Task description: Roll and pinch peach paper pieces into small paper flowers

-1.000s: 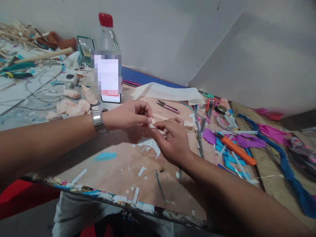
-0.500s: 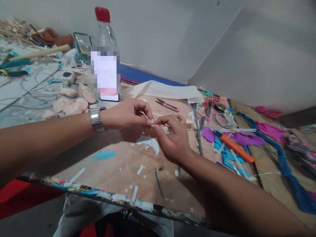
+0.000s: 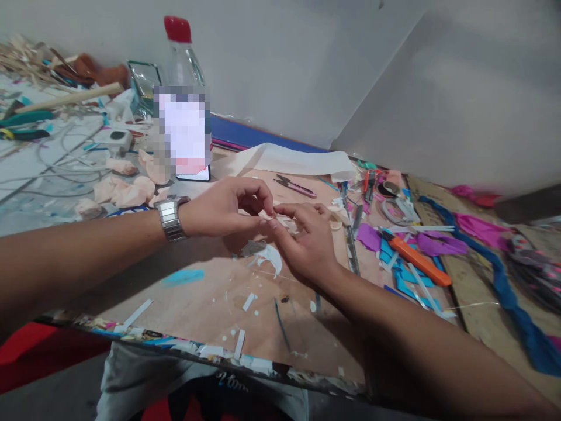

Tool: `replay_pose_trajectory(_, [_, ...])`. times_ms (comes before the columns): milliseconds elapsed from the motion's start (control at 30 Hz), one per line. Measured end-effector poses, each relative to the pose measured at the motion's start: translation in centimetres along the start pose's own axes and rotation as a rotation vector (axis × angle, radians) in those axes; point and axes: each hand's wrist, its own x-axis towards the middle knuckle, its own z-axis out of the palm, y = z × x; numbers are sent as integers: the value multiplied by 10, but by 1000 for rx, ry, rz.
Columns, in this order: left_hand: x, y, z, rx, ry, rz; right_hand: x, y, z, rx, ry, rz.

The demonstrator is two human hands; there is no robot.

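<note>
1. Head view: the left hand and right hand meet over the bench, fingertips pinched narrow on a small pale peach scrap. It sits between them, mostly hidden by the fingers; I can't tell exactly what it is.
2. From where I stand, the scrap could slip or tear, because only the tips grip it and it looks thin and soft.
3. If dropped, it might land on the whitish smear just below and, were that wet, pick up a mark.
4. Pink-handled thread snips lie beyond the knuckles, their blades angled leftward; a careless reach could nick a finger.
5. The bench surface is stained, with a turquoise smudge and white paper strips near its front edge.
6. To the left sit crumpled peach pieces and an upright phone before a red-capped bottle.
7. To the right, an orange-handled cutter lies among purple scraps; grey walls meet in a corner behind.
</note>
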Motion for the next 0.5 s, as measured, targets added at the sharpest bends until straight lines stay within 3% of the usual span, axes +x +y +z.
replay_pose_trajectory(167, [0, 0, 1, -14, 22, 32, 0, 0, -2, -14, -6, -17])
replay_pose_trajectory(500, [-2, 3, 1, 86, 53, 34, 3, 3, 0, 22, -16, 93])
